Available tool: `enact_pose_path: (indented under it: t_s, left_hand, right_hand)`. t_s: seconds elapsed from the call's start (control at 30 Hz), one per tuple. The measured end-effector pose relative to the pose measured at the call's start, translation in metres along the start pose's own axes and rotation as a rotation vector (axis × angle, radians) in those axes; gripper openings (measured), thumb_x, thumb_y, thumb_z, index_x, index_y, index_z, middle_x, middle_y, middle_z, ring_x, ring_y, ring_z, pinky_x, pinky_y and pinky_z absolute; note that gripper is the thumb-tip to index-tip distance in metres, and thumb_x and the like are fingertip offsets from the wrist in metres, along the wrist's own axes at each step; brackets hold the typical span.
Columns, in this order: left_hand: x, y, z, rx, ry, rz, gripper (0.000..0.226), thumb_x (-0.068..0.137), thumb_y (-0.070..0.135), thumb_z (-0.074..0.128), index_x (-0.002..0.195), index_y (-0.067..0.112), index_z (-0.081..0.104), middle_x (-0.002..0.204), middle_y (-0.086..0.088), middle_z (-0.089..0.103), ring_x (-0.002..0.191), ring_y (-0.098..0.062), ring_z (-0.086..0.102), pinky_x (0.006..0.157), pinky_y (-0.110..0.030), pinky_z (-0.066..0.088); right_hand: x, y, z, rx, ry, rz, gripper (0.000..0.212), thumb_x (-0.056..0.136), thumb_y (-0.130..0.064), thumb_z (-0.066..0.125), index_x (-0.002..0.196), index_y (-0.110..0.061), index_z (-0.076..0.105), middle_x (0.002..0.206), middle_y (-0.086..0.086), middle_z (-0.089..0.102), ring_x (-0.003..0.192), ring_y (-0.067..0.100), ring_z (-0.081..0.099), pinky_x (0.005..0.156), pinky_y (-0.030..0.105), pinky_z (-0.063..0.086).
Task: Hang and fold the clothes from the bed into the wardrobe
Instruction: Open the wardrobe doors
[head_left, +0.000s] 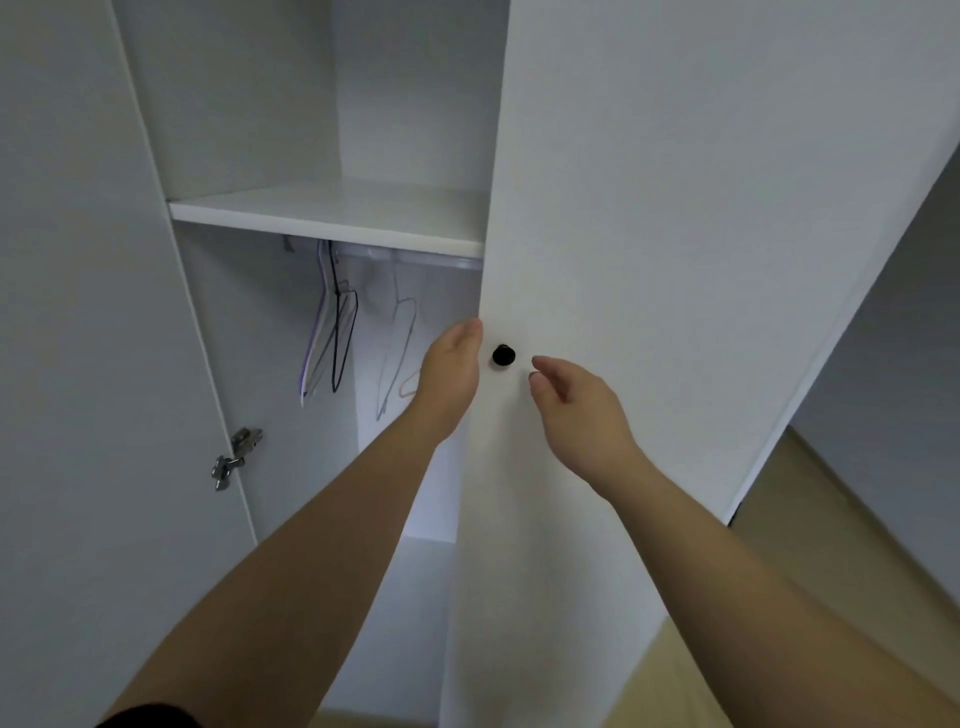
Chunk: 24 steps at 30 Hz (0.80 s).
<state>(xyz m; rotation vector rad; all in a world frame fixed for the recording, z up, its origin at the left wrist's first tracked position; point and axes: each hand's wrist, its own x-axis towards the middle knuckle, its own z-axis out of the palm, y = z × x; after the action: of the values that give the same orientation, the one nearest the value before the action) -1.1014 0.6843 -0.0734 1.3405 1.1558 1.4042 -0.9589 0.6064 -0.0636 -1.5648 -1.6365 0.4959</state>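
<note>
White wardrobe (234, 104) before us, both our hands at its right door (675, 208).
Our left hand (452, 374) lies against that door's free edge, fingertips hidden there, so we cannot tell whether they hook round it. Our right hand (576, 410) hovers just beside the black knob (502, 355), fingers loose and apart, touching nothing. Inside, bare hangers (337, 332) dangle from the rail (415, 257) under the shelf (332, 210); the left door (78, 312) stands wide.

Smooth, matt white wardrobe door (675, 208)
Faintly glossy round black knob (502, 356); shiny bare-metal hinge (236, 457) at eight o'clock; thin wire hangers (335, 338).
</note>
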Motion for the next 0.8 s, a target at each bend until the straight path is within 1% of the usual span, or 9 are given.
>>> enact_pose_path:
  t_s: [0.07, 0.13, 0.2, 0.27, 0.4, 0.5, 0.63, 0.73, 0.8]
  left_hand:
    - [-0.009, -0.001, -0.006, 0.001, -0.008, 0.005, 0.028, 0.104, 0.033, 0.045, 0.092, 0.022, 0.068, 0.081, 0.014, 0.069, 0.086, -0.016, 0.062, 0.085, -0.034, 0.053]
    - [-0.020, -0.004, -0.011, -0.013, -0.049, 0.015, 0.030, 0.102, 0.036, 0.046, 0.099, 0.021, 0.072, 0.097, -0.002, 0.074, 0.098, -0.027, 0.069, 0.097, -0.046, 0.055]
    - [-0.035, -0.001, -0.015, -0.028, -0.086, 0.034, 0.035, 0.099, 0.039, 0.047, 0.105, 0.017, 0.073, 0.106, -0.013, 0.073, 0.106, -0.035, 0.067, 0.101, -0.053, 0.053]
    - [-0.053, 0.003, -0.016, -0.037, -0.091, 0.043, 0.036, 0.098, 0.038, 0.048, 0.108, 0.013, 0.073, 0.107, -0.014, 0.073, 0.104, -0.034, 0.069, 0.100, -0.052, 0.053]
    - [-0.090, 0.014, -0.013, -0.107, -0.078, 0.032, 0.026, 0.103, 0.019, 0.052, 0.106, 0.007, 0.074, 0.104, -0.015, 0.075, 0.101, -0.034, 0.071, 0.094, -0.043, 0.058]
    - [-0.115, 0.026, -0.012, -0.123, -0.105, 0.009, 0.027, 0.105, 0.018, 0.051, 0.103, 0.002, 0.073, 0.097, -0.015, 0.076, 0.089, -0.028, 0.072, 0.085, -0.037, 0.060]
    - [-0.138, 0.044, -0.012, -0.108, -0.231, -0.043, 0.031, 0.104, 0.018, 0.053, 0.100, -0.006, 0.071, 0.093, -0.021, 0.076, 0.084, -0.034, 0.075, 0.080, -0.042, 0.063]
    - [-0.159, 0.056, -0.006, -0.128, -0.386, -0.076, 0.026, 0.099, 0.013, 0.058, 0.094, -0.007, 0.074, 0.093, -0.028, 0.074, 0.083, -0.038, 0.075, 0.074, -0.041, 0.064]
    - [-0.171, 0.065, 0.003, -0.104, -0.512, -0.097, 0.026, 0.091, 0.016, 0.064, 0.092, -0.007, 0.075, 0.094, -0.029, 0.074, 0.085, -0.040, 0.075, 0.073, -0.041, 0.064]
  right_hand:
    - [-0.007, -0.002, 0.006, 0.041, 0.010, -0.008, 0.039, 0.107, -0.031, 0.046, 0.144, -0.023, 0.054, 0.138, -0.009, 0.061, 0.125, 0.006, 0.055, 0.098, 0.012, 0.035]
    - [-0.015, -0.004, 0.012, 0.081, 0.021, -0.022, 0.035, 0.106, -0.029, 0.047, 0.139, -0.027, 0.058, 0.121, -0.014, 0.065, 0.104, -0.003, 0.059, 0.081, 0.001, 0.036]
    - [-0.025, -0.006, 0.013, 0.148, 0.046, -0.017, 0.030, 0.105, -0.030, 0.049, 0.133, -0.030, 0.059, 0.114, -0.016, 0.065, 0.093, -0.010, 0.057, 0.069, -0.002, 0.036]
    - [-0.035, -0.007, 0.011, 0.224, 0.071, -0.011, 0.026, 0.103, -0.033, 0.052, 0.128, -0.030, 0.059, 0.111, -0.015, 0.069, 0.094, -0.010, 0.060, 0.070, 0.004, 0.039]
    - [-0.060, -0.001, -0.002, 0.319, 0.106, -0.021, 0.014, 0.100, -0.033, 0.059, 0.110, -0.028, 0.067, 0.098, -0.015, 0.074, 0.095, 0.001, 0.068, 0.090, 0.030, 0.055]
    - [-0.079, 0.004, -0.018, 0.382, 0.090, -0.009, 0.012, 0.098, -0.033, 0.061, 0.097, -0.025, 0.070, 0.090, -0.010, 0.076, 0.090, 0.009, 0.072, 0.091, 0.042, 0.057]
    - [-0.107, 0.005, -0.042, 0.451, 0.107, 0.007, 0.014, 0.095, -0.025, 0.067, 0.087, -0.015, 0.072, 0.080, -0.001, 0.076, 0.078, 0.016, 0.074, 0.084, 0.043, 0.060]
    - [-0.129, 0.010, -0.062, 0.479, 0.140, -0.008, 0.016, 0.090, -0.015, 0.066, 0.080, -0.002, 0.068, 0.073, 0.006, 0.072, 0.068, 0.021, 0.070, 0.072, 0.037, 0.059]
    - [-0.143, 0.016, -0.075, 0.481, 0.170, -0.024, 0.017, 0.088, -0.010, 0.062, 0.076, 0.001, 0.065, 0.071, 0.010, 0.069, 0.063, 0.025, 0.066, 0.067, 0.039, 0.057]
